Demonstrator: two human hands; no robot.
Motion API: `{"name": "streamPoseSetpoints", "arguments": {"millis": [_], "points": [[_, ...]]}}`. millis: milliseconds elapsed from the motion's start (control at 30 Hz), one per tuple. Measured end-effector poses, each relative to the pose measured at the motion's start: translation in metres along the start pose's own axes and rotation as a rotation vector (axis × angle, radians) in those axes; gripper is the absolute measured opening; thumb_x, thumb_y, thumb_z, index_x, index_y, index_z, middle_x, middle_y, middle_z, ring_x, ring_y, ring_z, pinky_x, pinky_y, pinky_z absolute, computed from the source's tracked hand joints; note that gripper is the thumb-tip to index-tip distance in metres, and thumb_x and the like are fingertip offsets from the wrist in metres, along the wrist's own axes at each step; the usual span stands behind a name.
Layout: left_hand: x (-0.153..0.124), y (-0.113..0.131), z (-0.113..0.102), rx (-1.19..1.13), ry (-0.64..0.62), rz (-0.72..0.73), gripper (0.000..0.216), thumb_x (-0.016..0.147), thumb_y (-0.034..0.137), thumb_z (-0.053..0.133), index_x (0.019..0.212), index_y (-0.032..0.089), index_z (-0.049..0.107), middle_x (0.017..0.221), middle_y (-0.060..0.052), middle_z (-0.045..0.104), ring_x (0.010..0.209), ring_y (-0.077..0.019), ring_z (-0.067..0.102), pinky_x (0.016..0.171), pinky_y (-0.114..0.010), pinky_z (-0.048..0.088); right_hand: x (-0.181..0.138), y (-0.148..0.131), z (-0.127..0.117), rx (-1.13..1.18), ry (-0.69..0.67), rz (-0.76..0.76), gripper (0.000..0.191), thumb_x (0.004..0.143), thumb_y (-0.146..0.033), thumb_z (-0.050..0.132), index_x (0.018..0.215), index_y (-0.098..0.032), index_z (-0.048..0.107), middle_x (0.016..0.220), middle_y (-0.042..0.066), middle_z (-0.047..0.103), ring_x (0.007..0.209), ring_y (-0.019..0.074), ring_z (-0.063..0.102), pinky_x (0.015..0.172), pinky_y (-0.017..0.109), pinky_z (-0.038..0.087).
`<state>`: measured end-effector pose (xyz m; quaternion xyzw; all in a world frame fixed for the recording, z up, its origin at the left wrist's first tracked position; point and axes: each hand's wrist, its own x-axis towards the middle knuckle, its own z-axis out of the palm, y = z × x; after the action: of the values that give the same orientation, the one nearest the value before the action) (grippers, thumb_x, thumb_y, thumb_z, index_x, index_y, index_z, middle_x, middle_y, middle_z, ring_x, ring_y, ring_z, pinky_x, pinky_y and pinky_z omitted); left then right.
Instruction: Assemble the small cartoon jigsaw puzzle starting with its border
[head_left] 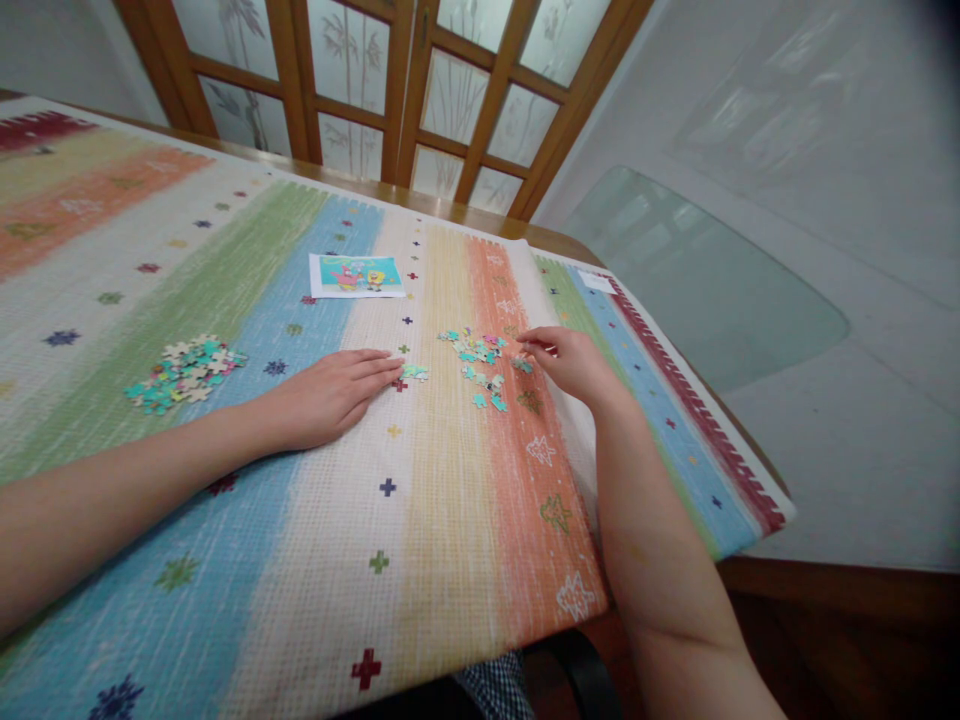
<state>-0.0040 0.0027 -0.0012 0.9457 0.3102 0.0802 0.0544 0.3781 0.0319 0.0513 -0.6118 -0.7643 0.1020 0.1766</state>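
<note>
My left hand (334,398) lies flat on the striped tablecloth, fingers stretched out. Its fingertips reach a few connected-looking jigsaw puzzle pieces (415,372). My right hand (564,358) is closed in a pinch at the right side of a loose group of turquoise, pink and yellow puzzle pieces (474,347). Whatever its fingertips hold, if anything, is too small to make out. Just below those fingers sits a small clump of pieces (523,364). More pieces (489,402) lie slightly nearer to me.
A heap of puzzle pieces (187,370) rests to the left, beyond my left forearm. Farther back is a printed cartoon picture card (357,277). A small white paper (597,283) lies near the right edge of the tablecloth (442,540). Glass-paned wooden doors (397,90) stand behind the table.
</note>
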Motion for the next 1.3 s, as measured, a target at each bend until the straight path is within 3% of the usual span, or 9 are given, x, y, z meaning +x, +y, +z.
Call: {"name": "streamPoseSetpoints", "arguments": {"millis": [1300], "points": [[0.0008,0.0020,-0.0026,0.005,-0.019,-0.005,0.056,0.099,0.023,0.033,0.152,0.011,0.048,0.162,-0.009,0.044,0.151,-0.0228,0.038,0.126,-0.041,0.025,0.0004,0.0015,-0.0002,-0.013,-0.026,0.017,0.030,0.091,-0.014,0.056,0.109,-0.020,0.079,0.106,0.010,0.080,0.092,0.0245,0.074,0.088,0.039,0.056]]}}
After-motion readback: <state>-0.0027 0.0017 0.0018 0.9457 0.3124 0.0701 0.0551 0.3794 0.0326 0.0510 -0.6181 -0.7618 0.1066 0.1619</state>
